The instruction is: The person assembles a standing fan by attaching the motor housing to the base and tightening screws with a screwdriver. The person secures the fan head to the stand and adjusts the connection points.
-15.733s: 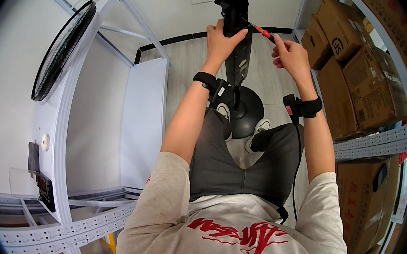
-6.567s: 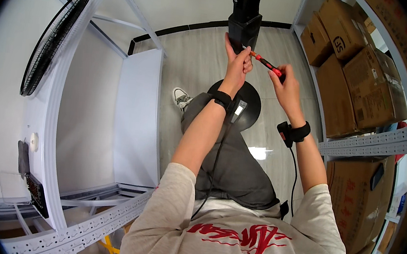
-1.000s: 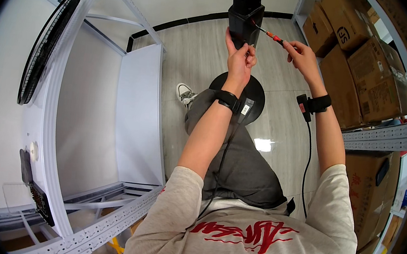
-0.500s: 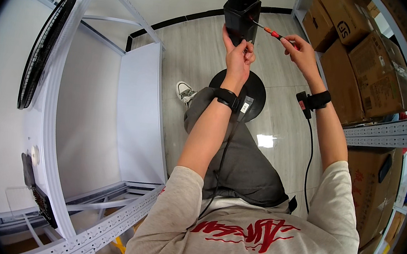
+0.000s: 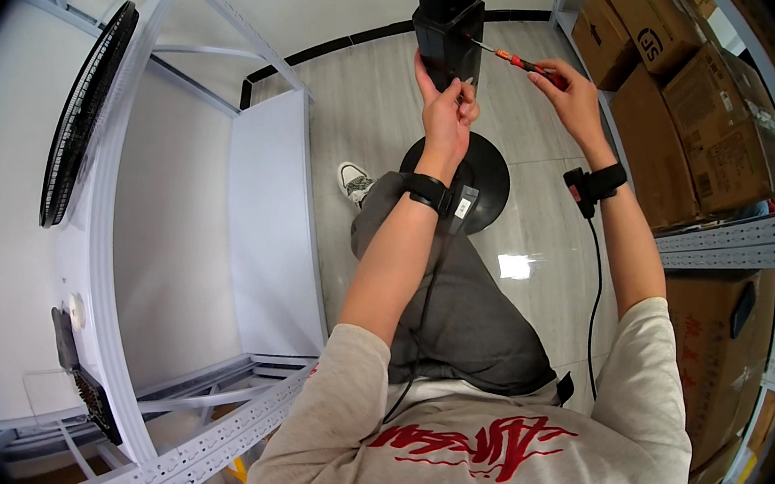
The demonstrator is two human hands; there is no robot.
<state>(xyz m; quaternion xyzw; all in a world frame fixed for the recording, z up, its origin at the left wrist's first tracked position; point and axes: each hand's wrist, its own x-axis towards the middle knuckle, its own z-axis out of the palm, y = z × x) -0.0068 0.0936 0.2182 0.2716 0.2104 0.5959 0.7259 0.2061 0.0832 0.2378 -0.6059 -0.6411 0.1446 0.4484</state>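
A black boxy housing (image 5: 446, 42), which looks like the upper part of a pedestal fan, stands in front of me at the top of the view. My left hand (image 5: 447, 107) steadies its near lower end, one digit stretched along the left side and the other fingers curled at the right. From the right, my right hand (image 5: 564, 92) grips a screwdriver (image 5: 522, 62) by its red and black handle. The shaft points left, and its tip meets the housing's right side. Below my left hand is a round black base (image 5: 489, 172) on the floor.
At left, a white shelf rack (image 5: 262, 219) carries a black round fan grille (image 5: 89, 116) and a dark flat part (image 5: 92, 400). Cardboard boxes (image 5: 657, 152) fill the right rack. A black cable (image 5: 597, 292) hangs from my right wrist strap (image 5: 604, 182).
The view has shifted a little, so the housing and hands appear slightly farther left. The screwdriver lies somewhat flatter, its tip still at the housing. Both hands keep their holds.
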